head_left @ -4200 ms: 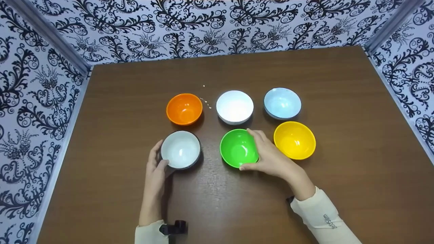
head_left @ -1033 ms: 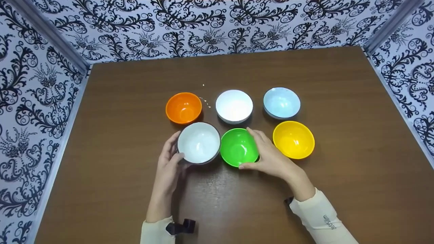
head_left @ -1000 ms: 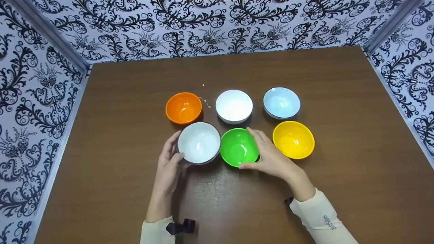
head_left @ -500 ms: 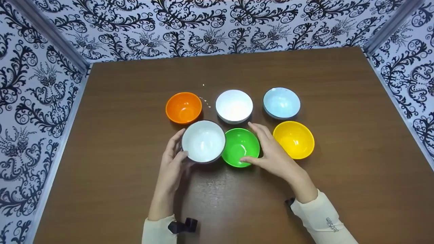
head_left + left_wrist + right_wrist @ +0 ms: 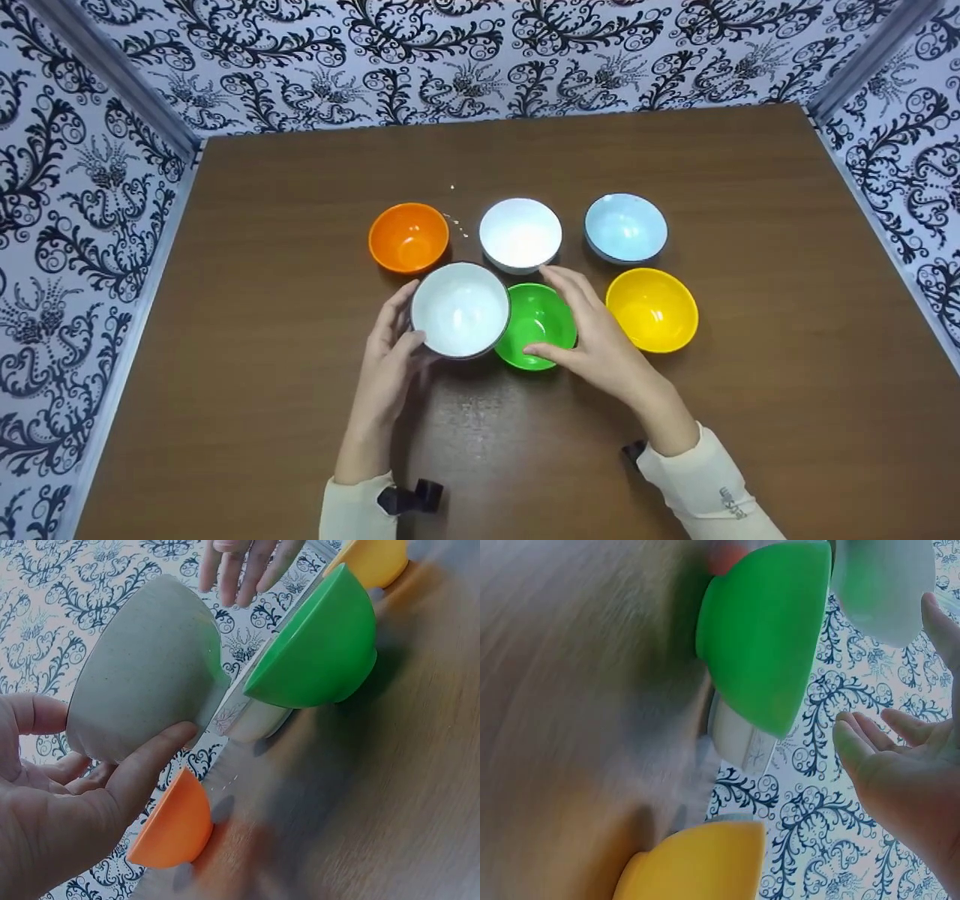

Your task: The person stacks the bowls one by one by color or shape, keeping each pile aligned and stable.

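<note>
My left hand (image 5: 390,367) grips a white bowl with a dark rim (image 5: 460,310) by its left side, thumb and fingers around the wall. In the left wrist view this bowl (image 5: 146,667) is raised off the table, higher than the green bowl (image 5: 322,645). From the head view it overlaps the left edge of the green bowl (image 5: 536,330), which stands on the table. My right hand (image 5: 600,337) hovers over the right side of the green bowl with thumb and fingers spread. In the right wrist view, the right hand (image 5: 907,765) holds nothing and is apart from the green bowl.
Behind stand an orange bowl (image 5: 409,238), a second white bowl (image 5: 520,234) and a light blue bowl (image 5: 625,227). A yellow bowl (image 5: 652,310) is right of the green one. Small pale crumbs (image 5: 459,227) lie near the orange bowl. Patterned walls (image 5: 472,67) border the brown table (image 5: 262,337).
My left hand has lifted the dark-rimmed white bowl and carried it right, to the green bowl's left edge. My right hand has let go of the green bowl and risen slightly.
</note>
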Available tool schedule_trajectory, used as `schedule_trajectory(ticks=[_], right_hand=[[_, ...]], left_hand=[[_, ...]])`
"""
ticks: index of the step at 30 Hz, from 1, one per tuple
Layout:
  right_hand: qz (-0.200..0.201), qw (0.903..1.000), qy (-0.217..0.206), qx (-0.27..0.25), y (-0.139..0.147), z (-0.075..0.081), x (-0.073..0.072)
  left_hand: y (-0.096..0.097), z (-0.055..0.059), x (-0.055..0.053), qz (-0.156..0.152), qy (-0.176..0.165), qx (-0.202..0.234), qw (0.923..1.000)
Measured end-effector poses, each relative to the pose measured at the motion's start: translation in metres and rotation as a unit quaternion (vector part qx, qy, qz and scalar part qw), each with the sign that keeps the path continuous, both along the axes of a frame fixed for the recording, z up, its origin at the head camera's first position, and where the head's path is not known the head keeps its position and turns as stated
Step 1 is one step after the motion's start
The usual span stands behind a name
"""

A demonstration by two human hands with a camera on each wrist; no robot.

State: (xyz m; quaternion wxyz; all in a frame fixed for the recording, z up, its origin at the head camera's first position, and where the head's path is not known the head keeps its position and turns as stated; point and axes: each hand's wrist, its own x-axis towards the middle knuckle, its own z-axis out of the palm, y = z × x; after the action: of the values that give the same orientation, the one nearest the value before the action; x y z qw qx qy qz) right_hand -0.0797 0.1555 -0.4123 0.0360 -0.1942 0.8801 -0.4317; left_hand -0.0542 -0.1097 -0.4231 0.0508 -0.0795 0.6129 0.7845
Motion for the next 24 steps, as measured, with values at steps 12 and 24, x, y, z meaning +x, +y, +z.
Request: schedule_trajectory(ticks=[12, 24], right_hand=[[0.024, 0.9989, -0.033, -0.022, -0.011, 0.002, 0.000], [0.021, 0.9965, -0.073, -0.035, -0.012, 0.007, 0.005]], left_hand=[[0.010, 0.001, -0.001, -0.021, 0.023, -0.003, 0.9995], [0.021, 0.001, -0.001, -0.046, 0.035, 0.009, 0.9983]])
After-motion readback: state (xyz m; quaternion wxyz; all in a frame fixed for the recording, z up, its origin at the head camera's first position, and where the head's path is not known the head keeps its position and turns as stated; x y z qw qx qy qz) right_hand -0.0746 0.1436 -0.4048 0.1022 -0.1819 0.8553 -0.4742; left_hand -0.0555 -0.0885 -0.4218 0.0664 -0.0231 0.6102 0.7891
